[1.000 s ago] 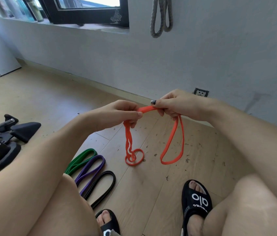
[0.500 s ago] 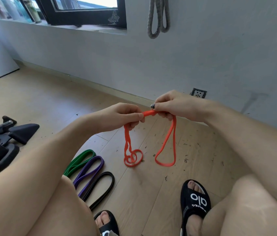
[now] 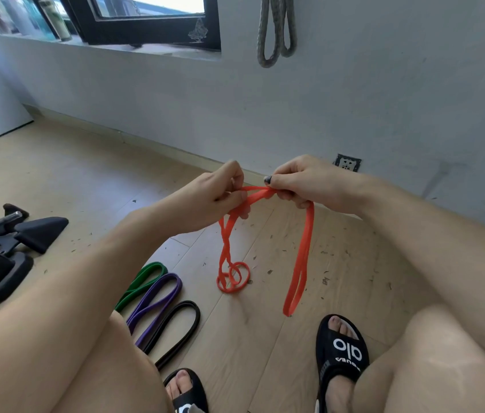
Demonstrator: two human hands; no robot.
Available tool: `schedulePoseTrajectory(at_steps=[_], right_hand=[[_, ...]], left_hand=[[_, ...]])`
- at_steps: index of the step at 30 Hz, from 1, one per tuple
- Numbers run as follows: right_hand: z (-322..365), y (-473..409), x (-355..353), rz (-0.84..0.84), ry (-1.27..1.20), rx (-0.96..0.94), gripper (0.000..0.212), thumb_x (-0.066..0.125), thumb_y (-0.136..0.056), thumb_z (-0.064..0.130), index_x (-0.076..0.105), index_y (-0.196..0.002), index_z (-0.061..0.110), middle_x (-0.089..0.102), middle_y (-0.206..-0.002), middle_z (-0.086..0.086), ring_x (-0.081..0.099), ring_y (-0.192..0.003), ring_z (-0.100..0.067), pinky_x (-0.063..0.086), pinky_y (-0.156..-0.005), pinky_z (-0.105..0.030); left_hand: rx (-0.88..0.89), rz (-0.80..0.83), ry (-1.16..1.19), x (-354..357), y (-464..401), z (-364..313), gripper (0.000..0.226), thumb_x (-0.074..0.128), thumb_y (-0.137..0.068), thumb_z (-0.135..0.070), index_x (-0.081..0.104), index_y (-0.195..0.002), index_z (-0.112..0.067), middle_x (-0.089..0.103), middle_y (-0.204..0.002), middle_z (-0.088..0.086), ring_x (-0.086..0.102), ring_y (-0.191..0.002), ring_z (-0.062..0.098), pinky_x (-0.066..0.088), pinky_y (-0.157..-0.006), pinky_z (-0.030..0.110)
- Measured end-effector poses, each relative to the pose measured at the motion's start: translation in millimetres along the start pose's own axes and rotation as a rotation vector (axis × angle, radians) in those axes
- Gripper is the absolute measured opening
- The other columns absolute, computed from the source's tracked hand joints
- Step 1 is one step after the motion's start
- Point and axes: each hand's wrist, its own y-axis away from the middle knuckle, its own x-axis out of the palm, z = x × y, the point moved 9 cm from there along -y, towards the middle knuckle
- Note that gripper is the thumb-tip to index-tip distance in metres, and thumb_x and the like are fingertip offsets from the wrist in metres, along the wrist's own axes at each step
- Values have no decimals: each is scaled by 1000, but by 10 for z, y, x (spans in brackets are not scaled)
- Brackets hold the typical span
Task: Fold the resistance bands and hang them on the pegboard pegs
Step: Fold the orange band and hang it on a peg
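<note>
I hold an orange resistance band (image 3: 303, 254) above the wooden floor with both hands. My left hand (image 3: 217, 198) pinches its upper strands, and below it the band drops in a twisted pair to a small coil on the floor. My right hand (image 3: 303, 181) grips the band close beside the left; a long narrow loop hangs from it almost to the floor. A grey band (image 3: 275, 31) hangs folded high on the wall. Green (image 3: 143, 280), purple (image 3: 158, 299) and black (image 3: 175, 332) bands lie side by side on the floor at my left knee.
Black exercise equipment (image 3: 6, 248) sits on the floor at the left. A wall socket (image 3: 348, 163) is low on the white wall, behind my right hand. My sandalled feet (image 3: 341, 353) stand near the bands. A window sill with bottles (image 3: 50, 22) is at the upper left.
The loop hanging from my right hand has grown longer and narrower, now reaching lower. My left hand has shifted its pinch on the strands, close to the right hand.
</note>
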Motion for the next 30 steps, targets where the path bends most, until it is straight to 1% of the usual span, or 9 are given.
schedulePoseTrajectory(at_steps=[4, 5, 8, 10, 16, 20, 24, 27, 30], right_hand=[[-10, 0, 1, 5, -66, 6, 43, 55, -105, 25, 67, -64, 18, 48, -61, 3, 34, -49, -10, 31, -49, -23], [-18, -4, -11, -1, -79, 8, 42, 55, -105, 25, 68, -65, 17, 47, -61, 3, 33, -48, -10, 31, -49, -23], [-34, -18, -33, -17, -81, 13, 34, 54, -105, 26, 72, -82, 8, 46, -62, 3, 33, -48, -9, 31, -48, -23], [-36, -29, -38, -27, -78, 14, 34, 54, -105, 26, 72, -85, 7, 47, -63, 3, 34, -47, -9, 31, -48, -22], [-20, -24, -32, -11, -125, 16, 40, 54, -106, 27, 68, -69, 15, 44, -59, 5, 31, -47, -10, 29, -49, -24], [-7, -24, -27, 2, -151, 20, 34, 54, -106, 27, 70, -84, 6, 42, -59, 5, 30, -48, -10, 28, -47, -24], [3, -3, -16, 19, -133, 34, 37, 59, -103, 34, 72, -98, -1, 40, -62, 5, 29, -49, -9, 29, -45, -22], [37, 17, 6, 31, -105, 31, 26, 66, -99, 30, 71, -87, 8, 39, -61, 5, 29, -49, -9, 29, -46, -22], [62, 8, 15, 29, -110, 24, 16, 67, -97, 21, 70, -86, 10, 35, -58, 5, 29, -50, -9, 28, -47, -24]], left_hand=[[41, -9, -29, 3, -1, -36, 11, 49, -107, -13, 39, -101, -11, 75, -89, 1, 75, -83, 12, 62, -75, 31], [46, -15, -21, -3, 2, -39, 11, 50, -106, -13, 40, -101, -11, 74, -89, 1, 75, -82, 13, 62, -75, 31], [44, -32, 0, -39, 13, -43, 11, 53, -105, -12, 44, -101, -10, 73, -91, 1, 74, -82, 14, 63, -77, 34], [26, -20, 31, -37, 20, -30, 11, 55, -104, -12, 45, -100, -11, 72, -92, 3, 74, -81, 15, 63, -78, 35], [-36, -17, 175, -32, 39, 12, 11, 56, -101, -5, 51, -99, -14, 68, -82, 1, 65, -73, 18, 60, -75, 37], [-66, -24, 219, -35, 33, 0, 9, 52, -102, -4, 48, -99, -11, 72, -84, 4, 62, -71, 22, 59, -76, 45], [-73, -28, 234, -36, 21, 1, 12, 50, -102, -5, 46, -97, -15, 73, -85, 6, 58, -69, 23, 56, -73, 43], [-82, -38, 251, -31, 14, 32, 10, 53, -100, -4, 47, -98, -12, 70, -80, 2, 54, -68, 18, 53, -71, 38], [-94, -49, 291, -14, 16, 69, 10, 58, -97, -8, 48, -97, -13, 66, -74, -4, 53, -68, 18, 50, -69, 37]])
